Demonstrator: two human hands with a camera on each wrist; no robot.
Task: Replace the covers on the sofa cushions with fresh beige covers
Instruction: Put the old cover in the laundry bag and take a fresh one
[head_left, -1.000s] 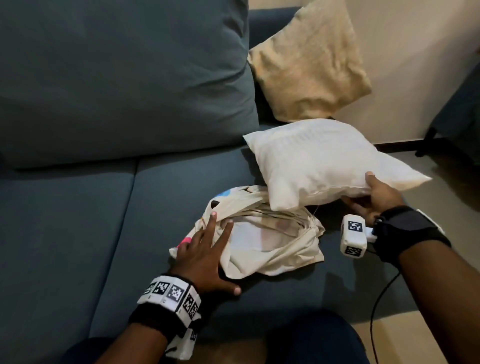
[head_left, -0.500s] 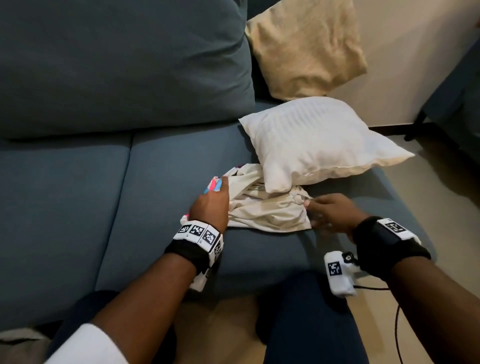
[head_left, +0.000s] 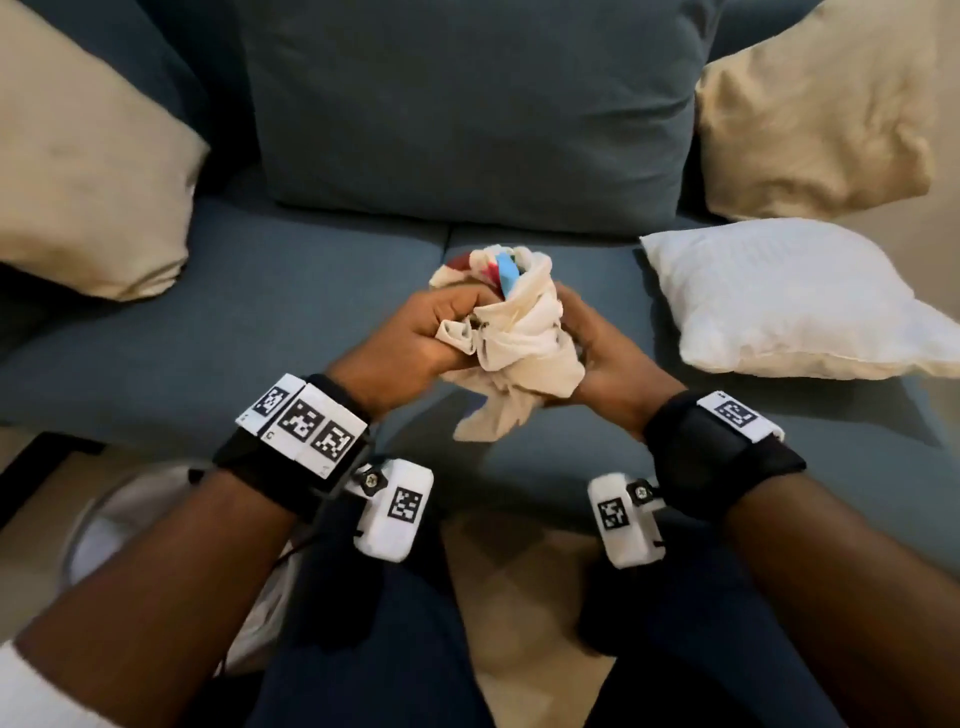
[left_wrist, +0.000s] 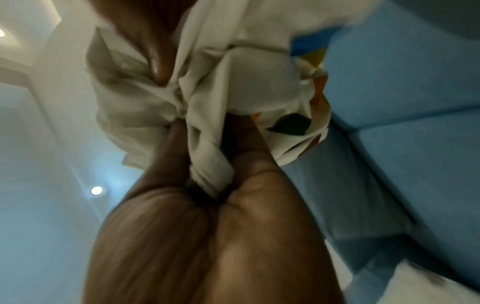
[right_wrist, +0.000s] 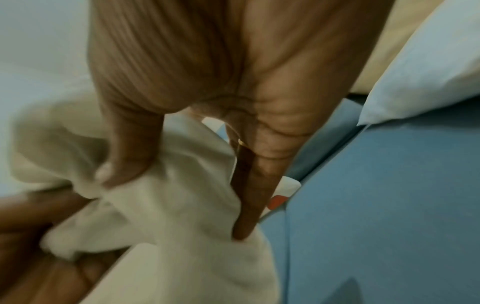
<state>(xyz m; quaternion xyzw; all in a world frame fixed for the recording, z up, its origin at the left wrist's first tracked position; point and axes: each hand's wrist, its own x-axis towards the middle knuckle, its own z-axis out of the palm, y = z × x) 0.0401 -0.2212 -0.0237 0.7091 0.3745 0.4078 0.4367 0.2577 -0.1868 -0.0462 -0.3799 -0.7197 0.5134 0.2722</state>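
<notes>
Above the sofa seat's (head_left: 291, 291) front edge, the left hand (head_left: 410, 343) and right hand (head_left: 602, 358) both clutch a bunched printed cushion cover (head_left: 514, 332), lifted clear of the seat; a bare white cushion (head_left: 779, 296) lies at the right end.

Cream cover (head_left: 514, 332) with blue, red patches (crumpled), white cushion (head_left: 779, 296), beige cushions (head_left: 810, 114), grey-blue sofa (head_left: 311, 291).

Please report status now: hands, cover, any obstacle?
Left hand and right hand both grip crumpled cream printed cover. Bare white pillow waits on sofa. No obstacle.
</notes>
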